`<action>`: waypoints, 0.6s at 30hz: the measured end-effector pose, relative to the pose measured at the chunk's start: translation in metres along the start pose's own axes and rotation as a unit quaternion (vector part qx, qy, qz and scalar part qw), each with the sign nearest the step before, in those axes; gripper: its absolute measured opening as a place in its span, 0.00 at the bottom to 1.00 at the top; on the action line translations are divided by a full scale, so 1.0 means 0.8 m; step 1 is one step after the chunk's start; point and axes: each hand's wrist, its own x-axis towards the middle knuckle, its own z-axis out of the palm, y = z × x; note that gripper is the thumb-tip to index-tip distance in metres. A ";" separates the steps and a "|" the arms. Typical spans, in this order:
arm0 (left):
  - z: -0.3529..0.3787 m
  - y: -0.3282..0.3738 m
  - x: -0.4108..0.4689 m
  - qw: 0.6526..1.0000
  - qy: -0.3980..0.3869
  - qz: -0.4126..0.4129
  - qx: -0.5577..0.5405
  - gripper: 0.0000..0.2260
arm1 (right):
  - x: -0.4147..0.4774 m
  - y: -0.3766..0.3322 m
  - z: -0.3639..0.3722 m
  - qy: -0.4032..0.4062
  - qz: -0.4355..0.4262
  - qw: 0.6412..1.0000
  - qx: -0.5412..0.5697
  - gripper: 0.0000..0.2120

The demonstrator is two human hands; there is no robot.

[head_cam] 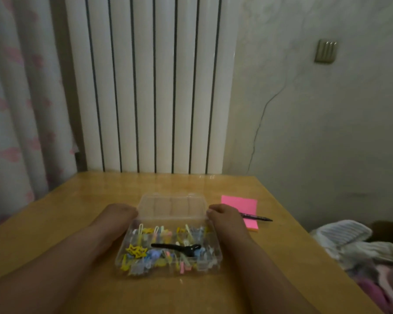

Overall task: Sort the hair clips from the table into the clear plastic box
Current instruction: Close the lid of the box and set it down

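Note:
The clear plastic box (pixel 214 250) lies open on the wooden table (pixel 77 200), its lid (pixel 171 205) tilted up at the back. Inside are several small coloured hair clips, among them a yellow star-shaped one (pixel 136 250), with a long black clip (pixel 176 247) lying across them. My left hand (pixel 117 215) grips the lid's left edge. At the lid's right edge, my right hand (pixel 222 215) holds it with curled fingers. Both forearms run along the sides of the box.
A pink sticky-note pad (pixel 241 205) with a dark pen (pixel 256 217) on it lies right of the box. A white radiator (pixel 154 87) stands behind the table, a curtain (pixel 16 109) at the left. Crumpled cloth (pixel 361 248) is piled beyond the table's right edge.

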 end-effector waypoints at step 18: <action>-0.035 0.013 -0.037 0.978 -0.116 -0.057 -0.164 0.25 | -0.038 -0.021 -0.034 -0.052 0.089 0.969 0.223 0.17</action>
